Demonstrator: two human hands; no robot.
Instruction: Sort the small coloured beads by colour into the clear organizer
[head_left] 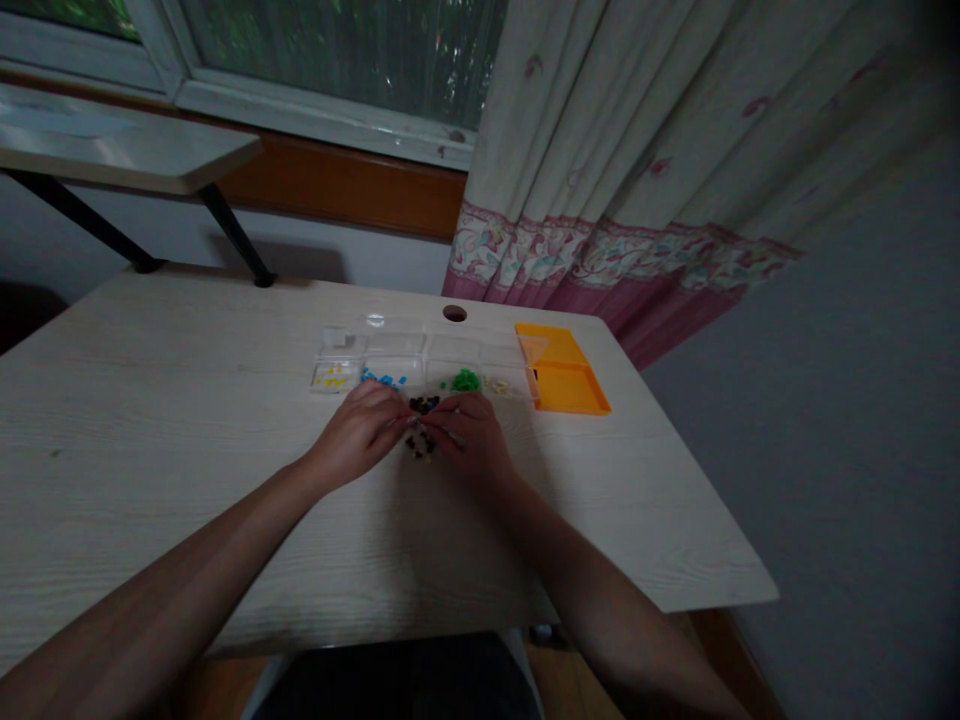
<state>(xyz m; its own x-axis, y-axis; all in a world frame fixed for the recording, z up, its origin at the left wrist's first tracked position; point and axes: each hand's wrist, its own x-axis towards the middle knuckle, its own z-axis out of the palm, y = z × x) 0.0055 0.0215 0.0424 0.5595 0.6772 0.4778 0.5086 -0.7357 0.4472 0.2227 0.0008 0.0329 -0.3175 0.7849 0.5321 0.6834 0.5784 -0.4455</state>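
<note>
My left hand (364, 428) and my right hand (471, 433) rest on the pale wooden table (187, 430), fingertips almost meeting over a small pile of dark beads (420, 442). Both hands have their fingers curled in a pinch; what sits between the fingertips is too small to make out. More dark beads (424, 404) lie just beyond the hands. A clear compartment box (397, 355) stands behind them, holding yellow pieces (333, 378), blue pieces (382, 379), green pieces (465, 381) and pale pieces (496, 384).
An orange tray (564, 372) lies at the box's right end. A cable hole (454, 313) is near the table's far edge. A second table (112, 150) stands at the back left under the window; a flowered curtain (637, 150) hangs at the right.
</note>
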